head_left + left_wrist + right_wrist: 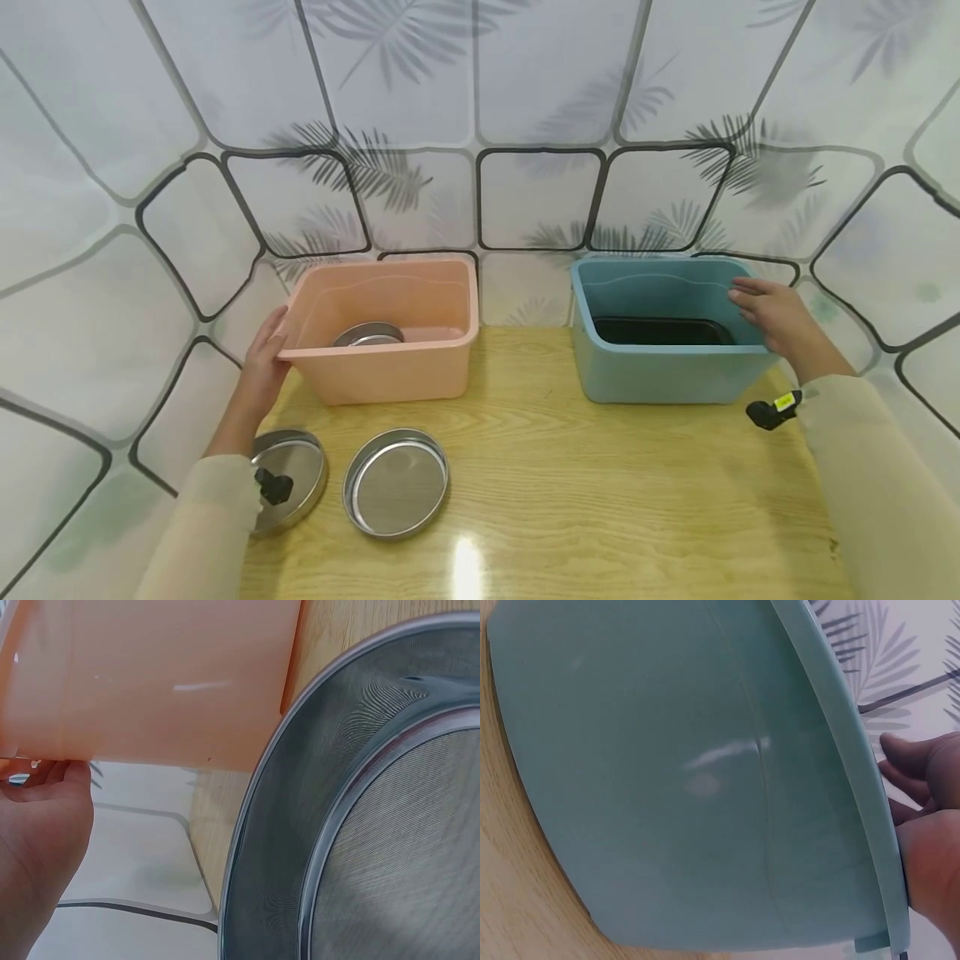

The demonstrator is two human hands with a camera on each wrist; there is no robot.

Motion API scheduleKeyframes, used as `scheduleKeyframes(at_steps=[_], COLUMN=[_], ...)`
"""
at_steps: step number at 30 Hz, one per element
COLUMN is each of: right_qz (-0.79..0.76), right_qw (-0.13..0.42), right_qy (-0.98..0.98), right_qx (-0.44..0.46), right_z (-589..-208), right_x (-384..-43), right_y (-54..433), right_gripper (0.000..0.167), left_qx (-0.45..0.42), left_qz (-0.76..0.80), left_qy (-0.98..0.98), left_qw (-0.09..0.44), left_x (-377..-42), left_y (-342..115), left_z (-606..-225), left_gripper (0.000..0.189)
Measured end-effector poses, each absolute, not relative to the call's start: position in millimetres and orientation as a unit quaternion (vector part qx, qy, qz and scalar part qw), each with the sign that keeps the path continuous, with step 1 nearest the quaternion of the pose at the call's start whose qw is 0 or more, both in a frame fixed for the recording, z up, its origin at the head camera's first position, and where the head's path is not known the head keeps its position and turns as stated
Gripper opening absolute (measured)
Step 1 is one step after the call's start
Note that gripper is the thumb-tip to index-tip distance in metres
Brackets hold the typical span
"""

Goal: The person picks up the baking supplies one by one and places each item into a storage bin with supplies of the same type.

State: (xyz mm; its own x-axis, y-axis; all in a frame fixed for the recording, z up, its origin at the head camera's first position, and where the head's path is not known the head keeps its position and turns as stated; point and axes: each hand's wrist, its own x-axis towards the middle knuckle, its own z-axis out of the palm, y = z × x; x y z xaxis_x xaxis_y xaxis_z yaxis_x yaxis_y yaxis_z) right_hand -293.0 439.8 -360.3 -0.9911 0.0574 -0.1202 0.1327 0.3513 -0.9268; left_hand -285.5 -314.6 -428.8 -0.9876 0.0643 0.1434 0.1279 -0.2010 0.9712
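Left hand [262,358]: fingers fairly straight against pink tub [382,375]. Right hand [776,315]: fingers loosely extended over blue tub's [660,379] edge. Leftmost sieve [303,471] partly sleeve-hidden; yellow label [784,402] illegible.

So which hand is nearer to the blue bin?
The right. The right hand is at the right end of the blue bin; the left hand is farther off, at the left end of the pink bin.
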Motion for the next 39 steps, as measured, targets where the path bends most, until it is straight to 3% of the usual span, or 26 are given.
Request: scheduleKeyframes(at_steps=[7,13,16,22,31,39], right_qz=[-0.685,-0.731,-0.745,-0.693,-0.467,-0.477], right_qw=[-0.014,-0.042,-0.057,-0.073,-0.064,-0.073], right_qy=[0.728,0.680,0.663,0.715,0.880,0.873], right_qx=[0.012,-0.035,-0.052,-0.043,0.047,0.069], right_z=[-360,-357,-355,-347,-346,-360], right_x=[-289,-283,-279,-265,-240,-229], right_y=[441,443,444,448,464,478], right_gripper=[0.078,0.038,0.030,0.047,0.064,0.070], left_qx=[-0.068,-0.069,-0.067,-0.073,-0.073,-0.080], left_qz=[-0.761,-0.763,-0.762,-0.766,-0.767,-0.769], left_qy=[-0.645,-0.643,-0.643,-0.639,-0.637,-0.634], left_qw=[0.022,0.016,0.014,0.016,0.013,0.018], left_x=[-286,-285,-285,-284,-285,-286], left_y=[-314,-313,-313,-313,-314,-315], left_z=[-428,-428,-428,-428,-428,-431], left_gripper=[0.056,0.057,0.058,0.058,0.057,0.054])
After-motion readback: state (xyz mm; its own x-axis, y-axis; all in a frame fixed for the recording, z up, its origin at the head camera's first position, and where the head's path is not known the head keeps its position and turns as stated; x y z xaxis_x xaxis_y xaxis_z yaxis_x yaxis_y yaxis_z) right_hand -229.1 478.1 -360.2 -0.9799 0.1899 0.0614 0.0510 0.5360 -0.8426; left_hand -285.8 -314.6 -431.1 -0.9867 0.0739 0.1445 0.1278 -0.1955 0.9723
